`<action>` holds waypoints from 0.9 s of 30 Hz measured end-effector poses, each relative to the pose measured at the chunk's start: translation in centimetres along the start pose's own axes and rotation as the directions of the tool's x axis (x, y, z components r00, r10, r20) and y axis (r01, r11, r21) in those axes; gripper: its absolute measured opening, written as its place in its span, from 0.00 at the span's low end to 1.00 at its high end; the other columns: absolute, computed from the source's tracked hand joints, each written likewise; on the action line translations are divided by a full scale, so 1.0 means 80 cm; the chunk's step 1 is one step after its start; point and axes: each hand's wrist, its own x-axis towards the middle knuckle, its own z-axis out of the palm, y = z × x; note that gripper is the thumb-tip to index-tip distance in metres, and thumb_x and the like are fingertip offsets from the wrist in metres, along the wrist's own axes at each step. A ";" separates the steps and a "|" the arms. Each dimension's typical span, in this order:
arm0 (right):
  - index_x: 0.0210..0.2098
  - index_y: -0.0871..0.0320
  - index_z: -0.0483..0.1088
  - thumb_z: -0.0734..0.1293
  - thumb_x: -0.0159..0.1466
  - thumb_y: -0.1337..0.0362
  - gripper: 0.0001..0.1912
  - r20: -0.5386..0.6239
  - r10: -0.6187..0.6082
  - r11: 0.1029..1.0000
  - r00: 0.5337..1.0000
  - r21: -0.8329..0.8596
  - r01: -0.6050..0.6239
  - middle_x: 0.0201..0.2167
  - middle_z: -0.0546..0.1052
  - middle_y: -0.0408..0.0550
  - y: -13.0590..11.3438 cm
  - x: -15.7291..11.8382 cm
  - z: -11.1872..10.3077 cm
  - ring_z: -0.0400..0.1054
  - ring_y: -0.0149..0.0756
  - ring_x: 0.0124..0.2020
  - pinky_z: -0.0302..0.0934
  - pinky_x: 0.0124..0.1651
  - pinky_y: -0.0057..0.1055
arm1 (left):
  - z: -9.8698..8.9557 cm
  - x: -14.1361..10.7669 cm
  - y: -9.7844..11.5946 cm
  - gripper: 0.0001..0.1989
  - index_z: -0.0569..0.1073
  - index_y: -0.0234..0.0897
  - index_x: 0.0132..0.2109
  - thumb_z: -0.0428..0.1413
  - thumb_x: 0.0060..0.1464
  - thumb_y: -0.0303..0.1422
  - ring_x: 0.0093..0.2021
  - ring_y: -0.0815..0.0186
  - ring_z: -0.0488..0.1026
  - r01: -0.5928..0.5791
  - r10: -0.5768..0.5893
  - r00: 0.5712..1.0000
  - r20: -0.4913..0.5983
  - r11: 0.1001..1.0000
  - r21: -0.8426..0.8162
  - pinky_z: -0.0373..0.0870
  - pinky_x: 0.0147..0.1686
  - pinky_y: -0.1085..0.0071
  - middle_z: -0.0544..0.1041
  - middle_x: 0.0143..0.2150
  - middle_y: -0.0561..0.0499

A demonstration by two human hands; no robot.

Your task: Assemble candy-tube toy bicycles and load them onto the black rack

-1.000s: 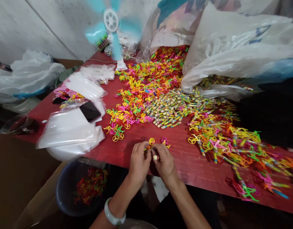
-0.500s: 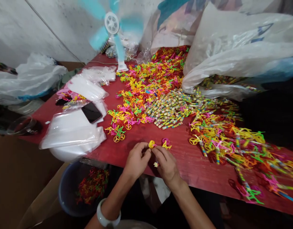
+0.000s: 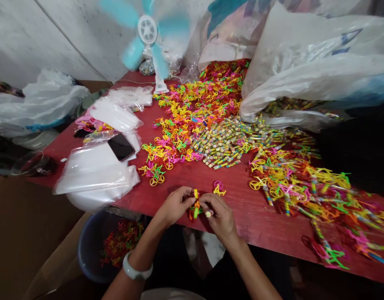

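Near the table's front edge, my left hand [image 3: 175,205] pinches a small plastic toy bicycle [image 3: 196,204] with yellow, orange and green parts. Its wheels stand edge-on to me. My right hand [image 3: 221,216] is closed, thumb and index fingertips close to the bicycle's right side; whether they touch it I cannot tell. A thin printed tube [image 3: 208,213] is tucked in that hand, only its pale end showing. Just beyond the right fingers lies a loose yellow bicycle piece [image 3: 219,191] with a pink wheel. Red and green pieces below the held bicycle are partly hidden.
A pile of colourful bicycle pieces [image 3: 173,141] and a heap of printed tubes [image 3: 223,143] cover the red table [image 3: 185,173]. More bicycles [image 3: 292,179] lie right. Clear bags [image 3: 94,168], a phone [image 3: 121,147] and a fan [image 3: 147,31] stand left and back; a basin [image 3: 85,246] sits below.
The toy bicycle has turned, showing orange and green parts below the yellow one. My hands have drawn slightly apart, the left shifting a little left.
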 end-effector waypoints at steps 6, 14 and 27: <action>0.35 0.54 0.67 0.60 0.63 0.73 0.08 0.019 0.010 0.996 1.000 0.092 -0.011 0.32 0.73 0.44 -0.011 0.009 -0.013 0.69 0.34 0.35 0.62 0.38 0.29 | -0.011 0.007 0.007 0.17 0.74 0.33 0.41 0.61 0.49 0.42 0.36 0.67 0.70 0.139 -0.035 0.945 0.325 0.943 -0.302 0.65 0.39 0.70 0.74 0.35 0.50; 0.36 0.54 0.67 0.61 0.65 0.69 0.05 0.120 0.132 0.970 0.984 0.190 -0.153 0.32 0.72 0.44 -0.012 0.003 -0.018 0.67 0.32 0.33 0.60 0.36 0.27 | 0.003 0.003 -0.006 0.15 0.74 0.32 0.33 0.67 0.40 0.37 0.29 0.71 0.68 0.165 -0.070 0.978 0.197 0.838 -0.520 0.63 0.32 0.75 0.72 0.28 0.53; 0.30 0.56 0.71 0.68 0.59 0.57 0.09 0.343 0.428 0.743 0.836 0.392 -0.542 0.27 0.71 0.42 -0.004 0.017 -0.033 0.63 0.32 0.29 0.57 0.33 0.27 | 0.007 -0.001 -0.006 0.14 0.74 0.33 0.34 0.67 0.41 0.35 0.27 0.73 0.66 0.143 -0.049 0.982 0.185 0.828 -0.543 0.62 0.30 0.76 0.71 0.28 0.54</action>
